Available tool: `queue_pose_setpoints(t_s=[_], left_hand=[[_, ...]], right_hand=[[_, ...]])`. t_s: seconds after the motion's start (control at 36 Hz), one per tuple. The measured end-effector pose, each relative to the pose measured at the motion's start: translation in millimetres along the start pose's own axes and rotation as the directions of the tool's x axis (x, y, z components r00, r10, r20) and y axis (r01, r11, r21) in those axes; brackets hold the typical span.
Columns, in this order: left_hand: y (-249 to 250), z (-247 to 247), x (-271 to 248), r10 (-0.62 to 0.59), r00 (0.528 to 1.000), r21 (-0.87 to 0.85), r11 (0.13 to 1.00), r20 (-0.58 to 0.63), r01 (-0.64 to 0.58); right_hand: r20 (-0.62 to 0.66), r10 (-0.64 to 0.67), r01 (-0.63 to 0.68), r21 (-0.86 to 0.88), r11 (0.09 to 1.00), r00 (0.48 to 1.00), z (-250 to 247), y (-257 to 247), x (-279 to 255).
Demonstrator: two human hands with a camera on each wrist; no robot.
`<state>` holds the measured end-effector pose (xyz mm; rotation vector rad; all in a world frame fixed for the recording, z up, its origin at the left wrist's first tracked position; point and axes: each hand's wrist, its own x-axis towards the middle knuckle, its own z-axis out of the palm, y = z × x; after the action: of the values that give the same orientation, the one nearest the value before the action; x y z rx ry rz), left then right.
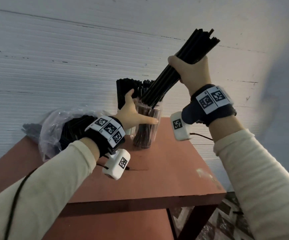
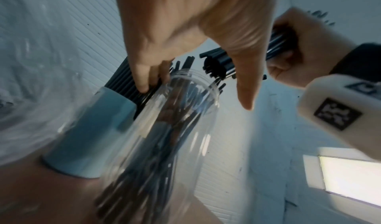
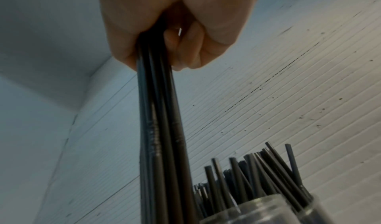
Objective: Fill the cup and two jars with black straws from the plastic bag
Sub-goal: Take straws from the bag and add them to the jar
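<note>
A clear jar (image 1: 146,134) (image 2: 181,146) stands on the red-brown table (image 1: 166,170) with black straws inside. My right hand (image 1: 190,70) (image 3: 175,40) grips a thick bundle of black straws (image 1: 197,47) (image 3: 160,129), tilted, with its lower ends at the jar's mouth. My left hand (image 1: 136,110) (image 2: 195,89) straddles the jar's top. Its thumb is stretched across the near side, and its fingers (image 2: 144,80) touch the straws standing in a light blue cup (image 2: 88,137) just behind. The plastic bag (image 1: 53,125) lies at the left with more straws in it.
A white ribbed wall stands close behind the table. More upright straw tips (image 1: 147,84) show behind the jar; what holds them is hidden. The table's near and right edges drop to a patterned floor (image 1: 226,222).
</note>
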<state>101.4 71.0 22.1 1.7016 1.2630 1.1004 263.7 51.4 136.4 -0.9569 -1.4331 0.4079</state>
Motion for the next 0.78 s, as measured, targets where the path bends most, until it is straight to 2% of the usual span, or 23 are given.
queue_pose_setpoints(t_s=[0.14,0.25,0.36,0.5,0.61,0.78], left_hand=[[-17.3,-0.5,9.2,0.056,0.998,0.126,0.991,-0.038,-0.051],[-17.7,1.0,9.7,0.051,0.997,0.237,0.971,-0.052,-0.037],[-22.6,5.6,13.6,0.049,0.997,0.192,0.981,-0.059,-0.037],[-30.9,6.7,17.1,0.034,0.999,0.149,0.988,-0.036,-0.029],[-31.5,5.6,17.0,0.035,0.999,0.127,0.991,-0.024,-0.031],[-25.8,2.1,19.5,0.045,0.999,0.213,0.976,0.012,-0.047]], right_hand=[[-0.010,0.053,-0.053,-0.032,0.998,0.999,4.7,3.4,14.7],[0.015,0.087,-0.087,-0.011,0.996,0.996,9.5,8.6,18.3],[0.033,0.070,-0.070,0.004,0.998,0.997,12.2,11.3,21.0],[-0.004,0.026,-0.026,0.016,1.000,1.000,8.7,12.5,29.1],[0.029,-0.001,0.002,-0.039,0.999,1.000,6.2,16.8,31.5],[0.069,0.026,-0.012,-0.186,0.982,0.997,2.2,28.1,35.3]])
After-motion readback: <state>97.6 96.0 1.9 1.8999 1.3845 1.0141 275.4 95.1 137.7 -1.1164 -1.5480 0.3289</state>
